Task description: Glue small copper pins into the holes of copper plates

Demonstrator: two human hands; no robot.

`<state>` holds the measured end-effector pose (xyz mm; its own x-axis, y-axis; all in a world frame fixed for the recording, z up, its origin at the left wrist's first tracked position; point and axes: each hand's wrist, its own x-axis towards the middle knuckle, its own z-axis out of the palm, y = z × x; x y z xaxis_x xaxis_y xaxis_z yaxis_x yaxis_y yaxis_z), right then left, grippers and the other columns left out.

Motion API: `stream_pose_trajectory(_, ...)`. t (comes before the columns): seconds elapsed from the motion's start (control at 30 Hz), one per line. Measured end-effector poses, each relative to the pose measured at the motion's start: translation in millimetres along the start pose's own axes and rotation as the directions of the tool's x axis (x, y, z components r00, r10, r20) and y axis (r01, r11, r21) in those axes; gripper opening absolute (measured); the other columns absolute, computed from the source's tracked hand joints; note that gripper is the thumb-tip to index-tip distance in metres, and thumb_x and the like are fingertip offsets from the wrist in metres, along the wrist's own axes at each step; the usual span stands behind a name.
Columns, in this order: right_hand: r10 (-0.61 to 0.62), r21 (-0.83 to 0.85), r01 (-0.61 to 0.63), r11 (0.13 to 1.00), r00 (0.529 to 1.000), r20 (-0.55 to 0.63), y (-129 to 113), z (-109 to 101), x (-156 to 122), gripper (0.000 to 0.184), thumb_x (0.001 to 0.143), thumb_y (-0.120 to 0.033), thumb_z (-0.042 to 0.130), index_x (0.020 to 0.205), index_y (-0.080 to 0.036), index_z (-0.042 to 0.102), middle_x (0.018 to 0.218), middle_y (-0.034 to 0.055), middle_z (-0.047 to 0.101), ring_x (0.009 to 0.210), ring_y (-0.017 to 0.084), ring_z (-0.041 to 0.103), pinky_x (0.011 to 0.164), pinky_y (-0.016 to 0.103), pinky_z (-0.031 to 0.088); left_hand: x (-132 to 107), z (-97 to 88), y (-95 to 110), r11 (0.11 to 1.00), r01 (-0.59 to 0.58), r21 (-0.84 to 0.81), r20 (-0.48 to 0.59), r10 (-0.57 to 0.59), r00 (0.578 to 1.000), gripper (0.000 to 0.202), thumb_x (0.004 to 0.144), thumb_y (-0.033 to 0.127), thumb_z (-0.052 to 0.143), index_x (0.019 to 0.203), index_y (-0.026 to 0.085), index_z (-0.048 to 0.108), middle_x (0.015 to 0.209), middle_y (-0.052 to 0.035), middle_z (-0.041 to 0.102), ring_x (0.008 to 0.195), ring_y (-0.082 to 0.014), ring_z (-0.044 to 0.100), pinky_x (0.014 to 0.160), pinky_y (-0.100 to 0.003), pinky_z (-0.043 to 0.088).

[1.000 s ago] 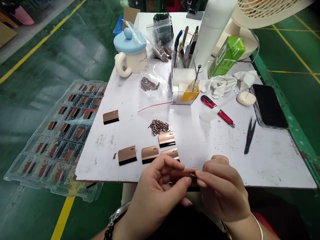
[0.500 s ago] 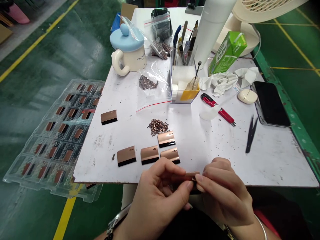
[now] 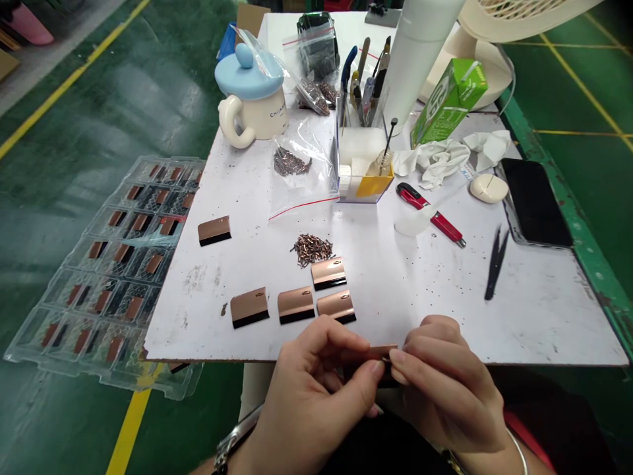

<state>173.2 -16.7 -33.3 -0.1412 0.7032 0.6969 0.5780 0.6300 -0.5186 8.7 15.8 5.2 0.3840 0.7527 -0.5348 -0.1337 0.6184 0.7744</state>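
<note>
Head view: pinching a copper-coloured plate (image 3: 382, 351) between left hand (image 3: 306, 396) and right hand (image 3: 445, 389), fingertips of both closed on it, at the near edge of the desk (image 3: 445, 310). Just beyond, three like plates (image 3: 295, 305) near a heap of pins (image 3: 311, 249).

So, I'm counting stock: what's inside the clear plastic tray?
Copper-and-black pieces sit in pockets of the tray; its near right corner is hidden under the table.
</note>
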Motion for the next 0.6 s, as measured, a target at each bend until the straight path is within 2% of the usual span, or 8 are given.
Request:
stream_pose_trajectory(0.37,-0.006,-0.021,0.006,1.0,1.0,0.003,2,-1,-4,0.023,0.08,-0.004,0.058,0.1,-0.012,0.065,0.096,0.007,0.057,0.074,0.015,0.057,0.057,0.036,0.047,0,1.8,1,0.999,-0.015,0.046,-0.038,0.016,0.999,0.019,0.072,0.026,0.075,0.076,0.02,0.057,0.065,0.0008,0.068,0.048,-0.0105,0.063,0.044,-0.015,0.05)
stream_pose_trajectory(0.53,-0.002,-0.032,0.003,0.999,0.999,0.042,-2,-2,2,0.028,0.076,0.0,0.06,0.103,-0.01,0.064,0.095,0.008,0.055,0.074,0.016,0.057,0.058,0.037,0.045,-1,-0.3,-3,0.991,-0.068,0.118,-0.101,0.08,0.992,0.018,0.072,0.027,0.075,0.073,0.02,0.059,0.064,0.0008,0.063,0.052,-0.0113,0.059,0.047,-0.019,0.053)
stream_pose_trajectory(0.6,0.038,-0.033,-0.037,0.999,0.999,0.038,-4,-3,7,0.029,0.078,0.0,0.058,0.103,-0.012,0.063,0.093,0.0069,0.055,0.073,0.016,0.057,0.058,0.036,0.046,-2,-2.1,-4,0.986,-0.099,0.132,-0.116,0.114,0.987,0.017,0.072,0.026,0.076,0.074,0.02,0.06,0.065,0.0009,0.063,0.054,-0.0117,0.058,0.049,-0.02,0.055)
